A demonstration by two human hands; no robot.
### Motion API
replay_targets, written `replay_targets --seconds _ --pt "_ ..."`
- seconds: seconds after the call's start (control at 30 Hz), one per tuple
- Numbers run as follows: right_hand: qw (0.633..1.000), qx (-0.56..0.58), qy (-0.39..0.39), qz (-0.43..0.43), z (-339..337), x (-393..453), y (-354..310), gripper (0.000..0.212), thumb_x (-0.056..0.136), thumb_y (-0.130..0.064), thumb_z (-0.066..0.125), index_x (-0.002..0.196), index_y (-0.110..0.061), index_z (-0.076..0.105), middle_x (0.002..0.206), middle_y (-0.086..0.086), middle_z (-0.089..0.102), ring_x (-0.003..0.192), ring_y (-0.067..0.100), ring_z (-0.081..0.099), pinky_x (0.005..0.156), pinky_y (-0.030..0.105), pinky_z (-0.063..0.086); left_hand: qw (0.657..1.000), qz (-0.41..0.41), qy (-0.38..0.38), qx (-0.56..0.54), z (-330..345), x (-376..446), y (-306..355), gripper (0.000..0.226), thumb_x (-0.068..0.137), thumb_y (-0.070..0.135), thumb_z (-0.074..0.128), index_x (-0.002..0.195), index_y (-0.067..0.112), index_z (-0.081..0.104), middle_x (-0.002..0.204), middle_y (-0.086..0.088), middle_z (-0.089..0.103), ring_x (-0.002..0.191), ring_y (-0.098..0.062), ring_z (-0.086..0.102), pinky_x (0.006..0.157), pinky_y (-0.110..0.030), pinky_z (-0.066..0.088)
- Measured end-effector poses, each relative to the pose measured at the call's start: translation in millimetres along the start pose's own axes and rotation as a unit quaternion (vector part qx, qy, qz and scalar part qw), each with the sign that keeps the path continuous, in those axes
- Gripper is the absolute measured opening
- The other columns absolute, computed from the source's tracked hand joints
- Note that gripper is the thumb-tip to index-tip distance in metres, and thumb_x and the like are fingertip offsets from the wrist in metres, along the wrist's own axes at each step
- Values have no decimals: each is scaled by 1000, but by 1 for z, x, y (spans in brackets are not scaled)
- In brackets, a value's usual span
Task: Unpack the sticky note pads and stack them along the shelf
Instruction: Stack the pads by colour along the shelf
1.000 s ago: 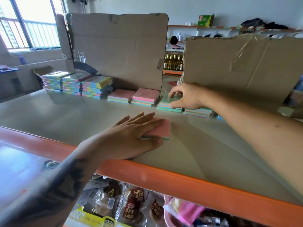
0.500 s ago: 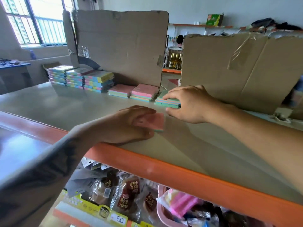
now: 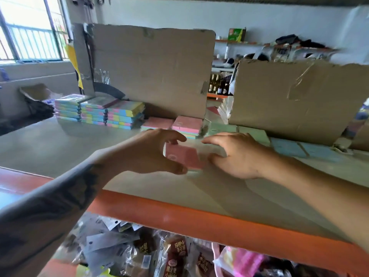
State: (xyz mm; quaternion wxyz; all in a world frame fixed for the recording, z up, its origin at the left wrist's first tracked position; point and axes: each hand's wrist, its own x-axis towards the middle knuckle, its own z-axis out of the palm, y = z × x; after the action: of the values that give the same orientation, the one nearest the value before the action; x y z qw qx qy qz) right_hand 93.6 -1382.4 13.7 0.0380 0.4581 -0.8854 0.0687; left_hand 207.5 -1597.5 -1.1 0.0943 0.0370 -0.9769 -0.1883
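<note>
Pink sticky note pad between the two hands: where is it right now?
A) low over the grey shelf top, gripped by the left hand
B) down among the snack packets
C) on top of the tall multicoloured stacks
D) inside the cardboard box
A: the left hand grips the pink sticky note pad low over the grey shelf top, the right hand alongside.
</note>
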Motion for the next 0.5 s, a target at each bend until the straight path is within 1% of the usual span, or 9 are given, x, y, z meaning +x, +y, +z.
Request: replay_targets --seconds 0.1,0.17,0.23,0.27,0.3,0.33,0.4,0.43,0.5 --pt "1000 15 5 11 11 10 -19 52 99 -39 55 150 -31 49 158 -6 47 146 17 41 119 36 32 1000 9 22 15 -22 1 -36 81 67 59 87 139 40 55 124 16 60 107 -13 56 84 -30 45" --pt "1000 27 2 16 20 16 -29 52 100 -46 54 150 -32 50 157 -6 47 146 15 41 120 37 32 999 26 30 11 -37 6 -59 77 67 59 86 136 39 57 121 16 59 106 -13 57 82 -30 46" --pt "999 39 -12 22 28 18 -39 56 100 -56 49 151 -34 47 158 -11 45 147 11 38 121 35 29 997 68 25 -3 -50 15 -78 68 68 59 86 129 46 59 120 22 61 105 -5 60 83 -25 49" --pt "999 40 -22 21 30 18 -44 58 100 -59 47 152 -35 45 160 -13 42 148 9 35 122 33 27 996 88 27 -5 -56 20 -84 61 68 57 86 123 51 60 117 26 63 103 2 61 84 -21 50" --pt "999 35 -30 19 33 18 -49 60 100 -63 44 154 -36 43 161 -14 38 150 7 31 123 33 24 995 99 34 0 -61 27 -91 55 69 58 86 118 54 61 112 27 66 99 4 62 84 -21 52" --pt "999 30 -37 17 37 17 -53 63 99 -67 40 155 -38 40 163 -14 35 151 6 26 124 33 21 994 104 42 13 -64 34 -96 55 68 62 84 118 53 63 108 25 67 96 1 64 85 -27 54" --pt "998 36 -43 25 43 16 -57 69 92 -70 28 155 -43 36 166 -14 28 153 4 18 125 34 16 993 96 55 49 -69 51 -104 63 69 66 80 126 46 61 106 19 67 97 -15 64 86 -36 55" --pt "998 44 -43 30 44 15 -58 72 89 -72 23 155 -47 35 167 -15 25 154 3 15 126 36 15 992 96 58 64 -69 59 -107 65 70 67 79 128 44 60 105 16 66 98 -19 63 87 -38 54" --pt "997 59 -41 40 47 13 -57 73 86 -74 18 154 -52 33 167 -18 23 153 -1 13 126 37 13 990 105 46 80 -69 74 -111 72 66 80 68 129 48 56 104 17 64 100 -20 58 90 -41 53"
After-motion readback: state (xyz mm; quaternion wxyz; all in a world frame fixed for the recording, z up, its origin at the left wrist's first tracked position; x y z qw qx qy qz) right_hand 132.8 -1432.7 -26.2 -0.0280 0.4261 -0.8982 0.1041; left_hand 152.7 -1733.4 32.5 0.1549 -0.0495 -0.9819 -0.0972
